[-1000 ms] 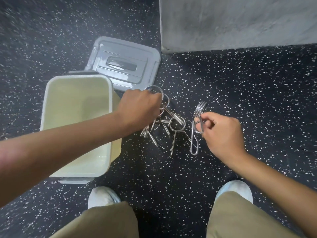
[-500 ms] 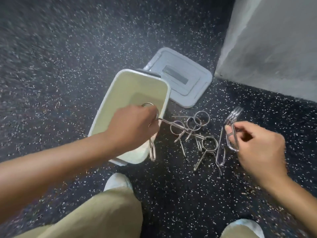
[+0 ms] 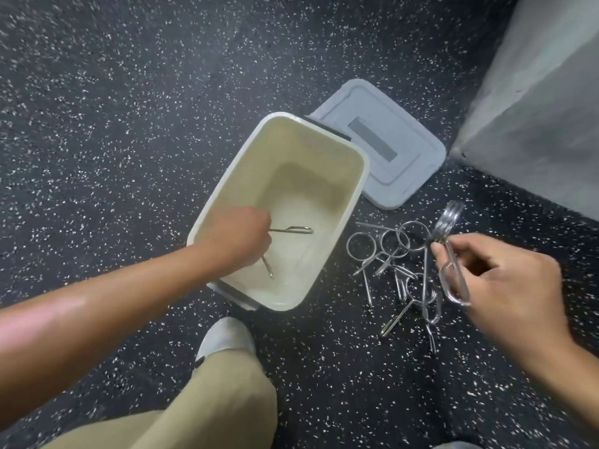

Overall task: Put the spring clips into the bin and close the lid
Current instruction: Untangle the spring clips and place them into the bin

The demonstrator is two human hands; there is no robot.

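Note:
A cream bin [image 3: 324, 144] stands open on the speckled floor. My left hand [image 3: 240, 236] reaches down inside it, closed on metal spring clips [image 3: 291, 230] whose ends stick out past my fingers. To the right, my right hand [image 3: 496, 280] pinches a bunch of spring clips [image 3: 452, 254] above the floor. Several more loose spring clips [image 3: 393, 254] lie in a pile on the floor between the bin and my right hand. The grey lid [image 3: 385, 140] lies flat behind the bin, touching its far corner.
A grey concrete block or wall base [image 3: 534, 102] rises at the upper right, close to the lid. My white shoe [image 3: 227, 338] and khaki trouser leg [image 3: 207, 403] sit just in front of the bin. Dark speckled floor stretches left and behind.
My left hand has carried its clips from the pile over the rim and down into the bin. My right hand still holds its bunch, and my view has swung.

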